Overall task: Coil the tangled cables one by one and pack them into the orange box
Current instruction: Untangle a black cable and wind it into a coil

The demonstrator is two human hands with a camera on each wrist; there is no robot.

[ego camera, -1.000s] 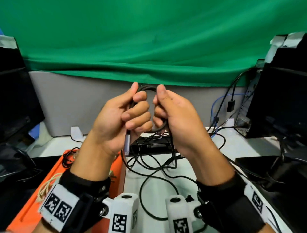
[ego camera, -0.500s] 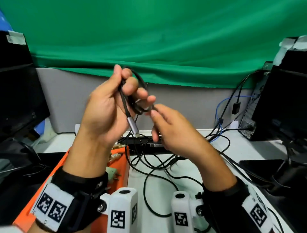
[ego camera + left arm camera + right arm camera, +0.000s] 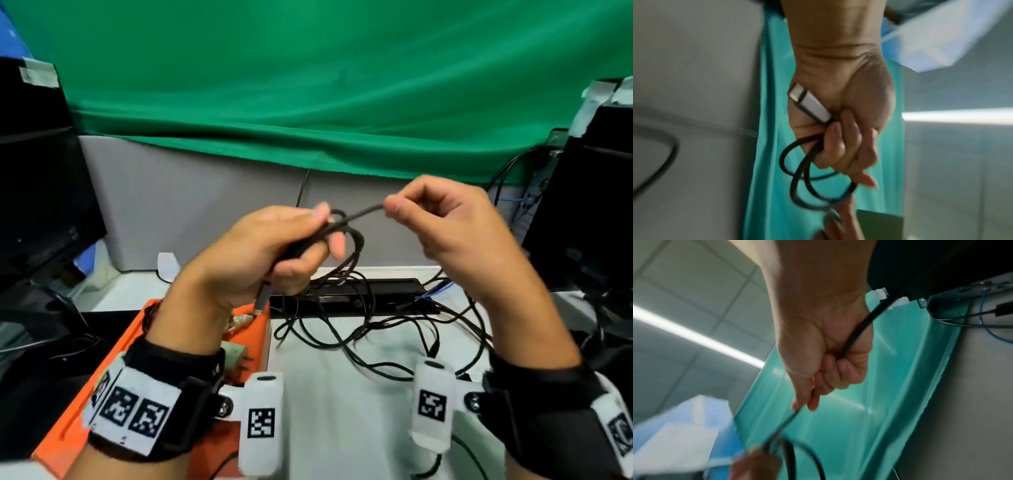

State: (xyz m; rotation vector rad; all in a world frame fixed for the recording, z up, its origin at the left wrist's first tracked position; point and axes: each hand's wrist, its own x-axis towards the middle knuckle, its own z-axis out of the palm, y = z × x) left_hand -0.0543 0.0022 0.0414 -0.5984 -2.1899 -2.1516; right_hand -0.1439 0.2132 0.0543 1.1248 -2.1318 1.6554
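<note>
Left hand point(image 3: 260, 253): fingers curled round a small coil of thin black round cable point(image 3: 346, 240), held in the air above the white desk point(image 3: 342, 411); silver metal plug point(image 3: 809, 102) juts from the heel of the palm, pointing down toward the wrist. Right hand point(image 3: 455, 226): thumb and forefinger pinching the same cable's free run, remaining fingers curled over it. Between the hands the strand is taut, long axis left to right, rising slightly toward the right hand. Orange plastic box point(image 3: 263, 329): at the desk's left edge, below the left wrist. Tangle of loose black cables point(image 3: 376, 335): mid-desk, in front of a flat black device point(image 3: 394, 291).
</note>
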